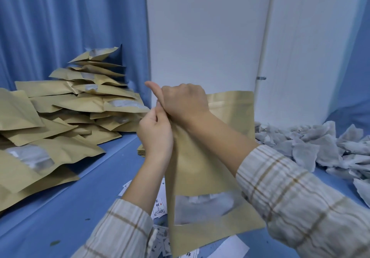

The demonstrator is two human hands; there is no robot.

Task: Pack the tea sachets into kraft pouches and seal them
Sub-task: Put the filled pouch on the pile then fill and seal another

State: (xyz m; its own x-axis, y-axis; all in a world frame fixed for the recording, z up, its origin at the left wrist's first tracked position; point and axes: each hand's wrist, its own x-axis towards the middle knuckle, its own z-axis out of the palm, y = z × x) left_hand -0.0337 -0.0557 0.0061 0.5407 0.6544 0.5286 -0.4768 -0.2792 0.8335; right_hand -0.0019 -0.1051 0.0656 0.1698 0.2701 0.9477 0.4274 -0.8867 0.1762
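Observation:
A kraft pouch (200,169) stands upright in front of me, its clear window low down showing pale tea sachets inside. My left hand (155,135) pinches the pouch's top left corner. My right hand (184,101) grips the top strip just beside it, fingers curled over the edge and thumb sticking up. The right part of the top strip (234,101) is free. Loose grey-white tea sachets (320,147) lie heaped on the blue table at the right.
A tall pile of filled kraft pouches (66,109) covers the table's left side against a blue curtain. Small printed paper labels (160,209) lie under the pouch near me. A white wall panel (206,37) stands behind the table.

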